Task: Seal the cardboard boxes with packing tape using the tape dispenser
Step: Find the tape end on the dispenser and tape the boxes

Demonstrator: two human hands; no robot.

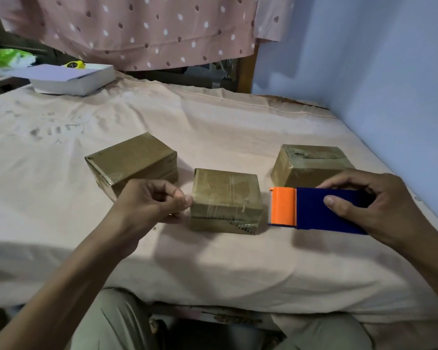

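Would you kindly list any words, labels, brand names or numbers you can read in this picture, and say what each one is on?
None can be read.
Three brown taped cardboard boxes: no print visible.
Blue and orange plastic tape dispenser: no visible lettering.
White flat box at the far left: blank on the sides shown.
Yellow round object behind it: dark face too small and blurred to read.

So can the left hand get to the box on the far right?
Probably not easily. The left hand sits beside the middle box, and the far right box lies behind the tape dispenser held in the right hand. It would have to cross over both.
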